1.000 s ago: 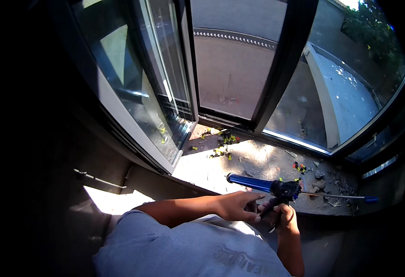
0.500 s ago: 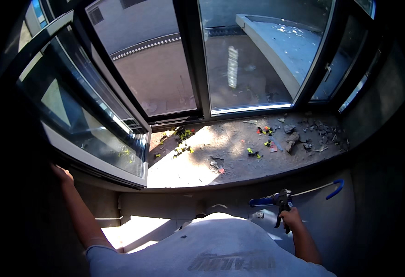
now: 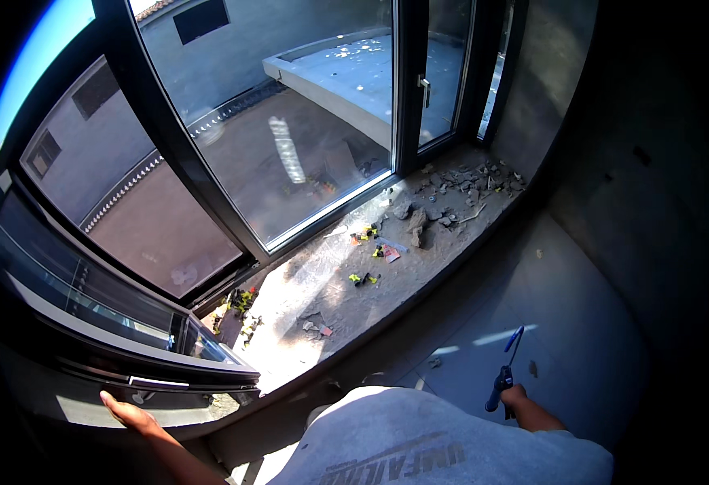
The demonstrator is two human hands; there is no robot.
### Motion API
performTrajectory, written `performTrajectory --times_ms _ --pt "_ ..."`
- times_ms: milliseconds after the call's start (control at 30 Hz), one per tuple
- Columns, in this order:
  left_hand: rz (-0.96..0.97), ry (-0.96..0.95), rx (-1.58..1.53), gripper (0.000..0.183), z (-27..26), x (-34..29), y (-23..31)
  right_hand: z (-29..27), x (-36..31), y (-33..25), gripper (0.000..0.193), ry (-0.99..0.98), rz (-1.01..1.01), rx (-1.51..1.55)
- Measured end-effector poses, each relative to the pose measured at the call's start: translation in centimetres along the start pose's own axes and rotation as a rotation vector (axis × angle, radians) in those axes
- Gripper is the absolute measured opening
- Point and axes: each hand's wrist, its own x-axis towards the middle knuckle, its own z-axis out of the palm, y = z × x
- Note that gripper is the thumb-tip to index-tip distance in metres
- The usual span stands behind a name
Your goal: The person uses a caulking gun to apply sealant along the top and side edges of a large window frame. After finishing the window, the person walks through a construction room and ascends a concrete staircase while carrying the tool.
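In my right hand (image 3: pixel 518 396) is a caulking gun (image 3: pixel 500 390), its grip inside my closed fingers. The blue hooked end of its rod (image 3: pixel 514 338) points up and away from me, over the floor. On the left, an inward-opened window sash (image 3: pixel 112 347) stands out from the frame. My left hand (image 3: pixel 130 414) is at its lower edge, fingers stretched out beside the window handle (image 3: pixel 158 383). Whether the fingertips touch the sash cannot be told.
A dusty sill (image 3: pixel 346 299) runs under the fixed window. Yellow and black tile-levelling clips (image 3: pixel 241 303) lie on it in groups, with broken rubble (image 3: pixel 419 226) farther right. Beyond it rises a side wall (image 3: pixel 544 97). Pale floor tiles (image 3: pixel 589 299) lie below the sill.
My view has turned to the right. The sash now shows edge-on with its handle visible, and my left hand has shifted along it. The caulking gun's rod now points away instead of sideways.
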Motion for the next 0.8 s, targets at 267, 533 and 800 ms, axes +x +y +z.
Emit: performTrajectory --times_ms 267,533,800 --pt "0.847 -0.745 0.685 0.039 11.5 2.0 -14.1 3.9 2.1 9.1 0.053 0.104 0.703 0.773" --pt "1.026 -0.768 0.608 0.039 24.9 0.6 -12.2 8.7 -7.3 6.0 0.034 0.282 0.917 1.102" --pt "0.815 -1.134 0.480 0.027 34.3 4.7 -13.3 11.6 -14.8 -0.9 0.007 0.293 0.758 1.346"
